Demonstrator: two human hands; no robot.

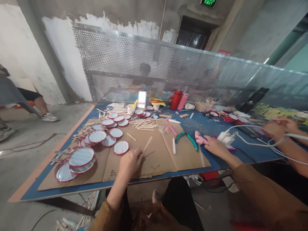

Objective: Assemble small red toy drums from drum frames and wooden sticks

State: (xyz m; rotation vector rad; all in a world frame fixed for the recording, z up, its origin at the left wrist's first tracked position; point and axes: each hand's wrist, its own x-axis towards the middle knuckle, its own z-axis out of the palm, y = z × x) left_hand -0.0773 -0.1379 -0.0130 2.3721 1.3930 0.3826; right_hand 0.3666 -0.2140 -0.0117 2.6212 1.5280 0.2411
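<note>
My left hand (131,163) is closed on the lower end of a thin wooden stick (147,144), which tilts up over the cardboard (156,163). Just beyond that hand lies a round red-rimmed disc (121,147). My right hand (215,145) has its fingers around the handle of a pink glue gun (200,138) at the cardboard's right edge. Beside the gun are green-handled pliers (189,139) and a white marker-like tube (174,146). A loose stick (132,137) lies farther back, near a pile of wooden sticks (144,124).
Stacked red-rimmed discs (81,156) cover the left side. A paper cup (131,109), a lit phone (141,99) and a red bottle (176,100) stand at the back. White cables and another person's hands (276,128) are at the right.
</note>
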